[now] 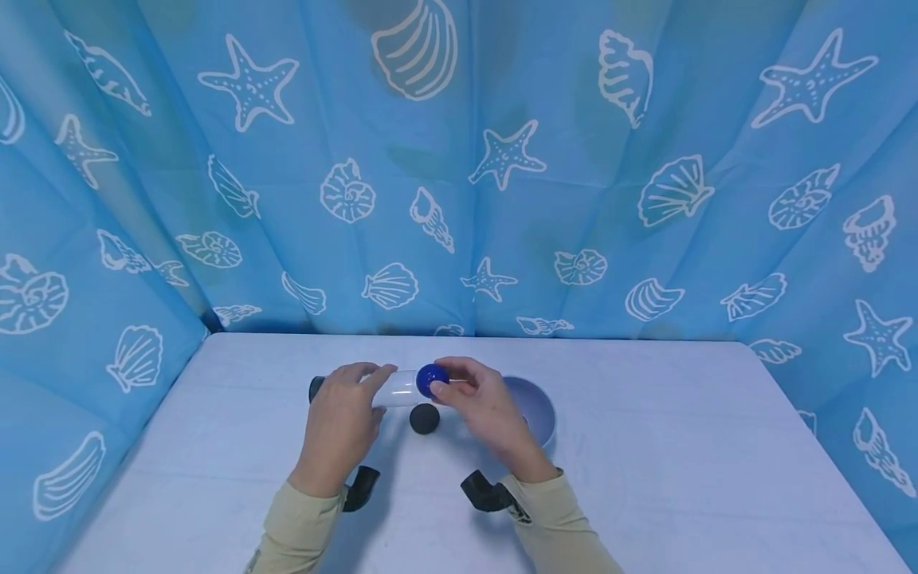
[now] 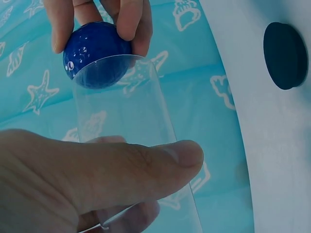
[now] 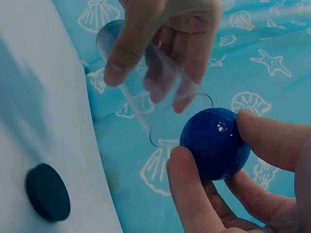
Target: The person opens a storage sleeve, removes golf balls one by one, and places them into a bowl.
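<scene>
Curtain (image 1: 559,199) with white shell outlines hangs behind our table (image 1: 681,478). A purple bowl (image 1: 539,406) stands there, partly hidden by our right hand (image 1: 495,406). Our left hand (image 1: 340,418) grips a clear tube (image 1: 398,389) above the table; our right hand pinches a blue ball (image 1: 432,380) at the tube's open mouth; we cannot tell whether ball and rim touch. Left of the bowl lies a black disc (image 1: 425,418).

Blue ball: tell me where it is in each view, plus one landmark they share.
Head: the blue ball is below centre, slightly left, pinched by the right hand.
Left wrist: upper left, at the mouth of the clear tube.
Right wrist: right of centre, slightly low.
Shared landmark: the black disc, below the blue ball in head, upper right in left wrist, lower left in right wrist.
</scene>
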A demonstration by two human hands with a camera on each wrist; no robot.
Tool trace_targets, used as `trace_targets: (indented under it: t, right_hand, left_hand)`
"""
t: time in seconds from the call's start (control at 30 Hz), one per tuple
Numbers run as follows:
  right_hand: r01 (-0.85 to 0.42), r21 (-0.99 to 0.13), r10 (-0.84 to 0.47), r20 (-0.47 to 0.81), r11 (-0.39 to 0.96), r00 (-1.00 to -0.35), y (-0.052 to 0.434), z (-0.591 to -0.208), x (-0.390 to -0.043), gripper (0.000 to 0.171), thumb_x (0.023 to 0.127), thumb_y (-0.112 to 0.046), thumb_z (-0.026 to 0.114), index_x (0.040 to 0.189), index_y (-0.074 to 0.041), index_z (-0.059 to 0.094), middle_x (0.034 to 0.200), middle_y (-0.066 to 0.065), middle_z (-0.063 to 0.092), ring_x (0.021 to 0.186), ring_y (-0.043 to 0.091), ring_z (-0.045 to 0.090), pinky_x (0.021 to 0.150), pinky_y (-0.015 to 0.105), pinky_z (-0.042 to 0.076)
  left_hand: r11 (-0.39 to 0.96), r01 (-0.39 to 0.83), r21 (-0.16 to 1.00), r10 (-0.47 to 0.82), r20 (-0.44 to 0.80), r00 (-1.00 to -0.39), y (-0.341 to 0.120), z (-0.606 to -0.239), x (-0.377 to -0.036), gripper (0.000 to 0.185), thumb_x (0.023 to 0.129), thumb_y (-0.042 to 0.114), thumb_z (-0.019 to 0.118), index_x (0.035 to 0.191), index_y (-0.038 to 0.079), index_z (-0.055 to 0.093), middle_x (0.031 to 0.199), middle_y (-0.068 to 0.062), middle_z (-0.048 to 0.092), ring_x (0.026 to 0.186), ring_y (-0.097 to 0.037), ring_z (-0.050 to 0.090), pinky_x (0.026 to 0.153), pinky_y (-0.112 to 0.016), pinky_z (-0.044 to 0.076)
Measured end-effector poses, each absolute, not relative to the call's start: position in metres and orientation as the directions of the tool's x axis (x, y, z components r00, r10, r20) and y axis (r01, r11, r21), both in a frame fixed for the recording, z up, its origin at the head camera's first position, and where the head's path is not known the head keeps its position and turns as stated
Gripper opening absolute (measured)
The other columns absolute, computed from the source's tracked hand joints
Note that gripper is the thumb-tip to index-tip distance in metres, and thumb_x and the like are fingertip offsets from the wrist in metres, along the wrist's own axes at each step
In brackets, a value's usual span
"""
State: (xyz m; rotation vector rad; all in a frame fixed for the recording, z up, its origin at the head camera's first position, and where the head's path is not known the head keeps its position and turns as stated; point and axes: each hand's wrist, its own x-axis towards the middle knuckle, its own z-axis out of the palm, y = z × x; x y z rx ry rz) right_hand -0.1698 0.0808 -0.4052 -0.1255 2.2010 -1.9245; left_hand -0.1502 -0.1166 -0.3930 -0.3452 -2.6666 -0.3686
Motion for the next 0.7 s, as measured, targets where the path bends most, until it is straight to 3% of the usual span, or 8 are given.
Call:
trace_targets:
  t: [0.27, 0.47, 0.7]
  right_hand:
    - [0.047, -0.974, -0.170, -0.087, 0.222, -0.982, 0.088, -0.403, -0.172, 0.044, 0.095, -0.028, 0.072, 0.136, -0.015, 0.060, 0.128, 0.008, 0.063, 0.111, 0.021, 0.065, 0.101, 0.044, 0.052]
    - [0.023, -0.951, -0.159, -0.075, 0.308, -0.984, 0.093, -0.400, -0.172, 0.043, 0.094, -0.028, 0.074, 0.133, -0.017, 0.062, 0.131, 0.007, 0.061, 0.119, 0.025, 0.059, 0.100, 0.044, 0.053]
    - [-0.003, -0.931, -0.138, -0.050, 0.366, -0.989, 0.105, -0.400, -0.173, 0.041, 0.094, -0.027, 0.073, 0.132, -0.018, 0.063, 0.131, 0.006, 0.063, 0.123, 0.027, 0.059, 0.104, 0.051, 0.048]
  left_hand:
    - [0.934, 0.297, 0.199, 0.186, 0.441, -0.878, -0.116, -0.393, -0.150, 0.058, 0.067, 0.002, 0.093, 0.120, 0.010, 0.073, 0.116, -0.017, 0.070, 0.108, -0.037, 0.066, 0.099, -0.054, 0.051]
    - [0.936, 0.288, 0.200, 0.181, 0.429, -0.885, -0.115, -0.394, -0.150, 0.058, 0.067, 0.003, 0.093, 0.121, 0.010, 0.073, 0.116, -0.017, 0.070, 0.108, -0.036, 0.066, 0.099, -0.053, 0.052]
    - [0.931, 0.305, 0.201, 0.189, 0.452, -0.872, -0.115, -0.394, -0.149, 0.060, 0.064, 0.000, 0.094, 0.120, 0.009, 0.073, 0.115, -0.017, 0.070, 0.106, -0.036, 0.067, 0.096, -0.052, 0.053]
